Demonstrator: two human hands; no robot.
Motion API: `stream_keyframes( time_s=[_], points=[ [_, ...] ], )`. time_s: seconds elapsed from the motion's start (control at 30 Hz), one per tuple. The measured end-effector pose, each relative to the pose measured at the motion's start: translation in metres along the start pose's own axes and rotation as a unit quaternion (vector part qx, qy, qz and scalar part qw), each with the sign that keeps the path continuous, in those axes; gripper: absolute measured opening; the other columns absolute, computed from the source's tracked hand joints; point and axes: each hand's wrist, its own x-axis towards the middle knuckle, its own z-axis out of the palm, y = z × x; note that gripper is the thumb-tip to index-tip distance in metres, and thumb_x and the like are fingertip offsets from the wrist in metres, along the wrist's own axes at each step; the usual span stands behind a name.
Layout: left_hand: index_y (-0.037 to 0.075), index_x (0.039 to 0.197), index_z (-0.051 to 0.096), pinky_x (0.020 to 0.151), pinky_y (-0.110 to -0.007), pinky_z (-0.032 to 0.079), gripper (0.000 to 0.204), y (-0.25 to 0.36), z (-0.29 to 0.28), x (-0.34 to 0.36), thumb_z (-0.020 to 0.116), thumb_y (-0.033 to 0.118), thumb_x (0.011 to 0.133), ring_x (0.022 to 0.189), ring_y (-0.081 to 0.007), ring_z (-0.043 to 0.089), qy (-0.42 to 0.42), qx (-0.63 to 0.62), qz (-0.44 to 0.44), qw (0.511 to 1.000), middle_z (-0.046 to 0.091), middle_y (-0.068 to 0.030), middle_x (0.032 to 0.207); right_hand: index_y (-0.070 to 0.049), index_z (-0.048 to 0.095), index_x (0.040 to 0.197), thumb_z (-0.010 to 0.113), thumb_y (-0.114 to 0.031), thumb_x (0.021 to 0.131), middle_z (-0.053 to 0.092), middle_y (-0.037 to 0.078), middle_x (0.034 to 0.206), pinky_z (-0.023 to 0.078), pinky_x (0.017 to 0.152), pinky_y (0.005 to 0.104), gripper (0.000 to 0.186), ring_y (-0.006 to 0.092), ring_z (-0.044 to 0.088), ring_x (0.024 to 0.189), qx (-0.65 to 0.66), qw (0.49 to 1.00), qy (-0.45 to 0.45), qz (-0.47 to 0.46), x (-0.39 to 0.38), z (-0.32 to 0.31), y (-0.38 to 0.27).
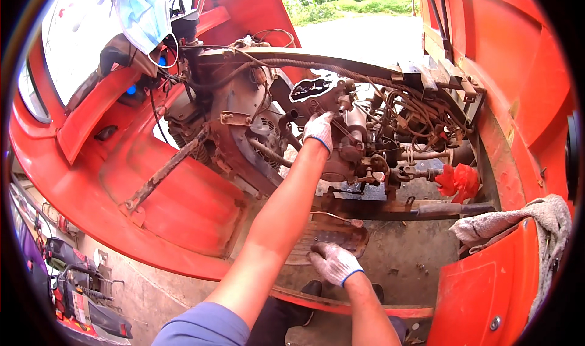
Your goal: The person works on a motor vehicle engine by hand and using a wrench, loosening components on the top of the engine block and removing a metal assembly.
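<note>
My left hand (318,130), in a white work glove, reaches into the engine (341,163) of a red vehicle. Its fingers are curled against the engine's upper side, and what they grip is hidden. Just beyond them lies an uncovered engine top (312,88) with a bright metal rim and a dark inside. Lower down, my right hand (335,264) hovers with fingers apart, holding nothing I can see. Its glove is blackened at the fingers. Beneath and beside it is a worn brown pedal-like plate (304,242) with a thin rod above.
A dark frame rail (396,209) crosses in front of the engine. Wires and hoses (420,117) tangle on the right, near a red cloth or bag (458,183). A grey towel (548,224) drapes over a red panel (487,285). A blue face mask (143,17) hangs upper left.
</note>
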Motion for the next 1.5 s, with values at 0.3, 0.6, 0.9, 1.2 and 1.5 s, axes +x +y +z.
stream_keyframes(
  time_s=[0.3,0.6,0.9,1.2,1.5],
  points=[
    [0.006,0.117,0.071,0.072,-0.042,0.057,0.034,0.057,-0.087,0.013,0.071,0.028,0.091,0.083,-0.0267,0.072,0.050,0.265,0.137,0.953,0.074,-0.0124,0.095,-0.003,0.071,0.129,0.054,-0.041,0.100,0.071,0.025,0.127,0.051,0.105,0.0464,0.051,0.0410,0.065,0.122,-0.014,1.000,-0.001,-0.017,0.001,0.010,-0.010],
    [0.003,0.113,0.078,0.098,-0.049,0.057,0.054,0.073,-0.026,-0.002,0.068,0.052,0.092,0.115,-0.0430,0.070,0.160,0.627,0.146,0.749,0.074,-0.0248,0.119,-0.008,0.074,0.125,0.056,-0.043,0.100,0.072,0.025,0.121,0.053,0.102,0.0482,0.047,0.0414,0.067,0.116,-0.019,1.000,0.006,-0.013,0.004,0.014,-0.003],
    [0.008,0.113,0.080,0.095,-0.048,0.059,0.034,0.070,-0.005,-0.007,0.070,0.032,0.090,0.112,-0.0388,0.073,0.154,0.674,0.112,0.714,0.076,-0.0207,0.118,-0.004,0.070,0.132,0.054,-0.042,0.099,0.071,0.025,0.126,0.051,0.105,0.0458,0.053,0.0412,0.066,0.121,-0.006,1.000,-0.018,0.000,-0.005,0.004,-0.014],
    [0.011,0.113,0.078,0.094,-0.049,0.059,0.046,0.062,-0.001,-0.009,0.068,0.052,0.094,0.111,-0.0385,0.074,0.166,0.689,0.149,0.690,0.077,-0.0180,0.116,-0.005,0.070,0.132,0.054,-0.043,0.098,0.070,0.026,0.128,0.051,0.105,0.0469,0.054,0.0420,0.065,0.121,0.007,1.000,-0.006,-0.020,-0.010,0.001,-0.020],
    [0.009,0.120,0.078,0.099,-0.048,0.058,0.035,0.075,0.001,-0.005,0.065,0.033,0.098,0.119,-0.0369,0.071,0.096,0.745,0.118,0.649,0.074,-0.0190,0.126,-0.005,0.070,0.132,0.054,-0.043,0.099,0.070,0.025,0.126,0.052,0.103,0.0472,0.052,0.0421,0.066,0.120,0.004,1.000,0.008,-0.023,-0.009,0.003,-0.014]
  ],
)
